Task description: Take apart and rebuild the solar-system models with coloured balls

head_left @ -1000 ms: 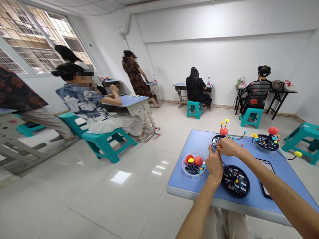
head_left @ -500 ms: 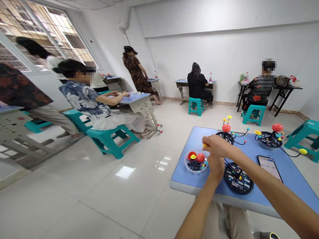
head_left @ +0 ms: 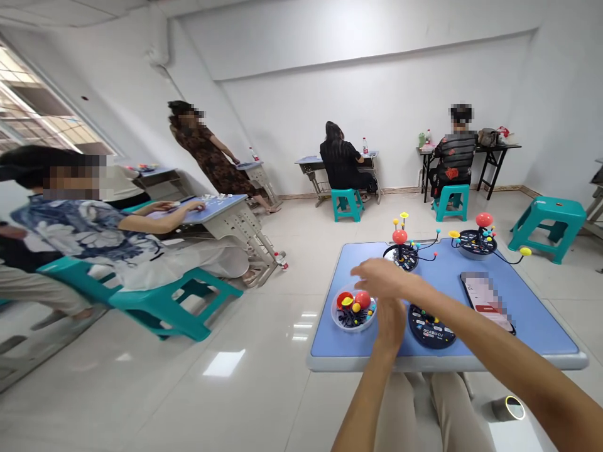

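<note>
Holds right hand (head_left: 384, 279) across left hand (head_left: 392, 323), with parts bowl (head_left: 334, 312) at near left; impossible to judge either grip's opening or hold.

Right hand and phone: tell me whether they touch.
Apart. The head view shows a plain stretch of bare blue desktop between the right hand and the phone.

White walls (head_left: 400, 113), shiny tiled floor (head_left: 264, 383), teal stools (head_left: 552, 212)
</note>
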`<state>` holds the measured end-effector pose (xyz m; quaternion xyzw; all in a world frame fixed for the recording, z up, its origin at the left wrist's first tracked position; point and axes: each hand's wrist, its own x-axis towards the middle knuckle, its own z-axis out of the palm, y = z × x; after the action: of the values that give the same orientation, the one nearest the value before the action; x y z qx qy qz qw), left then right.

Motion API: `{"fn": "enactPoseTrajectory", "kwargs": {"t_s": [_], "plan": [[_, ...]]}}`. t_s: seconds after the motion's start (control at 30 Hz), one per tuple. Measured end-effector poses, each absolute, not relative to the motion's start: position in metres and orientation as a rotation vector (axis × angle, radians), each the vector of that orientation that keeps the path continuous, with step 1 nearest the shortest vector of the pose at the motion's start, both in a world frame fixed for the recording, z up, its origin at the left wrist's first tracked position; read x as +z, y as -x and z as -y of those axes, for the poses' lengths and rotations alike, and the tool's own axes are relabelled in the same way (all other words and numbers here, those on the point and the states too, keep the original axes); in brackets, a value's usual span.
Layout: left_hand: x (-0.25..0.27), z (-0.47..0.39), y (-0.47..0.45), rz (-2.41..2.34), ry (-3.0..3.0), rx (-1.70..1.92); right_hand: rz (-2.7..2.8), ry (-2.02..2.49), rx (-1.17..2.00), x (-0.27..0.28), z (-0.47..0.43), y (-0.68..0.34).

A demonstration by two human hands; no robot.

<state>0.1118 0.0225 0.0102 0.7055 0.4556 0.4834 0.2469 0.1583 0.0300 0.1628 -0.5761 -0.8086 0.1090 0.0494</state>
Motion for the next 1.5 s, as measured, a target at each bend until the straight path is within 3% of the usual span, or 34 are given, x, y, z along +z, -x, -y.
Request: {"fn": "enactPoseTrajectory", "kwargs": {"t_s": [0.13,0.27,0.5,1.03,1.5], "plan": [[0.006,-0.001,-0.095,-1.272,-2.048,1.379,1.855,1.674,0.111,0.157,0.024,-0.236],[-0.002,0.009,-0.088,-1.303,-2.088,1.285,1.480,1.759,0.105,0.097,0.083,-0.272],[-0.001,-0.007,-0.118,-1.375,-1.504,1.091,1.428,1.815,0.171,0.010,0.087,-0.243],[0.011,-0.007,-0.130,-1.186,-1.006,0.890,1.495,1.678,0.162,-0.003,0.090,-0.251],[0.007,-0.004,-0.146,-1.198,-0.800,1.040,1.523,1.700,0.072,-0.012,0.088,-0.249]]}}
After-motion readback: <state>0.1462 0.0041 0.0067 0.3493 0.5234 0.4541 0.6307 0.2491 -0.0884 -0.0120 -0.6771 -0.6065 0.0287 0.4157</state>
